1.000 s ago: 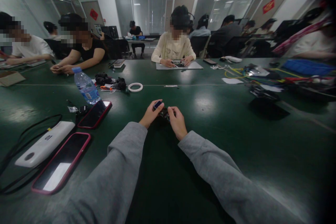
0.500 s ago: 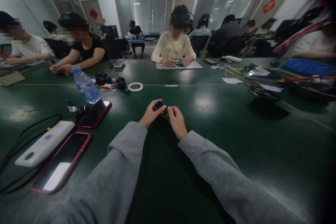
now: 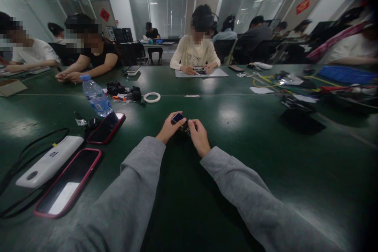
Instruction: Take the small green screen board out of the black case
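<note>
A: Green surface (image 3: 260,153), long, shared, in an open office with glass partitions. Nearest items first?

B: Two grey sleeves, the person's own. Left of them: phone (image 3: 68,183) in a red case, face up; white power bank (image 3: 49,162) just beside it, black cable looped past both. Second phone (image 3: 106,127) further out, a water bottle (image 3: 96,97) behind it.

A: Hands?

B: Left hand (image 3: 169,128) pinches a small dark module (image 3: 178,117) with a bluish face between thumb and fingertips, raised slightly off the surface. Right hand (image 3: 199,137) has its fingers curled onto a small dark part (image 3: 184,127) just below the module; too small to tell its make. Both hands close together, nearly touching.

A: Change over the last second?

B: Slight. The module has tilted up a little in the left pinch; the right hand has held its place. Judgement: fine adjustment between the two pieces, not a new grasp.

A: Beyond?

B: Tape ring (image 3: 152,97), black parts beside it. Far edge: other people seated, each with hands on their own work; yellow cables and clutter at far right.
</note>
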A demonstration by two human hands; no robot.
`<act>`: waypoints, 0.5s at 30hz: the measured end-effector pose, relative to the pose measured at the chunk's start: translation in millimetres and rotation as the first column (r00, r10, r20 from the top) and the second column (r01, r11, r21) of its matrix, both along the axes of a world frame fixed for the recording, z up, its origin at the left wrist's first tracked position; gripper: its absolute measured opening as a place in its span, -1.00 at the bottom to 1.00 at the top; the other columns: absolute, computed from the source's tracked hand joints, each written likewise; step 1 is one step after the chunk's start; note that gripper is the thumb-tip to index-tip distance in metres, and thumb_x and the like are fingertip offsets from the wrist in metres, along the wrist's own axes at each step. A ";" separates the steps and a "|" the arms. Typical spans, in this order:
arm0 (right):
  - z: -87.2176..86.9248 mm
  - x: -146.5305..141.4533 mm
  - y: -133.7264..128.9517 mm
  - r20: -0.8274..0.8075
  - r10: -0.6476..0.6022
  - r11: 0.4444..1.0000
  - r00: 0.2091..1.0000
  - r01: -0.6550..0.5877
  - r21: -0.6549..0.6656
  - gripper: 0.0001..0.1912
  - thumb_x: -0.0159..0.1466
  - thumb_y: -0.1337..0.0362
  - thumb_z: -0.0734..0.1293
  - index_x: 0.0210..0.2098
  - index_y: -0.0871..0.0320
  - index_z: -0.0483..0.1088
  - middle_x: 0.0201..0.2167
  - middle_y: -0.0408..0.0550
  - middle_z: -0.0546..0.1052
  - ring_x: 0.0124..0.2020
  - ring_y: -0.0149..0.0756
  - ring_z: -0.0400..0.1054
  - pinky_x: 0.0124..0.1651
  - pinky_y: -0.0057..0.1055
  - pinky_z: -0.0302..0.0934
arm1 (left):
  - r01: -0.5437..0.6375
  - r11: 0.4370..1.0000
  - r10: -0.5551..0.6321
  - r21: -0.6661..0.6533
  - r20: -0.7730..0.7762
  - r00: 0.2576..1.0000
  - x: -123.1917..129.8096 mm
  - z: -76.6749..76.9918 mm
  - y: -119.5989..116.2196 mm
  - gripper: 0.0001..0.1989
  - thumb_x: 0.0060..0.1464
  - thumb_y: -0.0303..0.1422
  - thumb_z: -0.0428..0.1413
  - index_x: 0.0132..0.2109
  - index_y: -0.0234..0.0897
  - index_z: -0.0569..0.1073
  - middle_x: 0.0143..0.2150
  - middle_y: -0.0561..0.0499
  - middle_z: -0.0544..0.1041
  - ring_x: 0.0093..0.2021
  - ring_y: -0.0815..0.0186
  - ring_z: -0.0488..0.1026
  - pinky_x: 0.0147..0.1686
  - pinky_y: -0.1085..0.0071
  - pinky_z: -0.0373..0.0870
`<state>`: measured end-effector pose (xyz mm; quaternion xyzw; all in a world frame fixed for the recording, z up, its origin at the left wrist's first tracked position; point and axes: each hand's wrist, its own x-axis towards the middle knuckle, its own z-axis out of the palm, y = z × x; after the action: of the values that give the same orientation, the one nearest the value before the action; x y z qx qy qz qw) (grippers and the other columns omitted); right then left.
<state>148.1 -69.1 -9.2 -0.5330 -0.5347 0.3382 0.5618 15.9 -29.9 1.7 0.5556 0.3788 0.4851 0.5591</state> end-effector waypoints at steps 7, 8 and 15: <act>-2.0 -0.3 2.5 -0.009 -0.010 0.999 1.000 0.010 0.032 -0.59 0.23 -0.07 0.19 -0.30 0.18 0.34 -0.38 -0.10 0.41 -0.38 -0.37 0.28 -0.35 -0.49 0.18 | 0.025 0.996 -0.013 -0.084 0.148 0.989 0.0 -2.6 2.1 -0.55 -0.03 -0.10 0.14 0.00 -0.18 0.39 -0.07 -0.09 0.43 -0.06 0.22 0.38 -0.17 0.31 0.37; -2.0 -0.2 2.7 -0.006 -0.012 0.999 1.000 0.012 0.034 -0.59 0.24 -0.07 0.19 -0.30 0.18 0.34 -0.37 -0.10 0.41 -0.38 -0.37 0.28 -0.35 -0.50 0.18 | 0.034 0.995 -0.019 -0.090 0.169 0.985 -0.2 -2.5 2.3 -0.56 -0.01 -0.08 0.12 -0.01 -0.18 0.40 -0.07 -0.08 0.44 -0.06 0.22 0.38 -0.17 0.32 0.37; -0.8 -0.1 1.7 0.009 -0.024 1.000 1.000 0.024 0.016 -0.57 0.23 -0.09 0.18 -0.29 0.18 0.32 -0.39 -0.10 0.40 -0.40 -0.38 0.27 -0.38 -0.50 0.17 | 0.063 0.990 -0.034 -0.128 0.222 0.975 -1.7 0.7 1.6 -0.55 0.00 -0.05 0.09 -0.01 -0.17 0.41 -0.07 -0.07 0.44 -0.08 0.26 0.39 -0.18 0.36 0.37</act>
<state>148.0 -67.4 -10.0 -0.5363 -0.5335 0.3249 0.5676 14.2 -28.3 2.3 0.4690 0.3330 0.5030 0.6451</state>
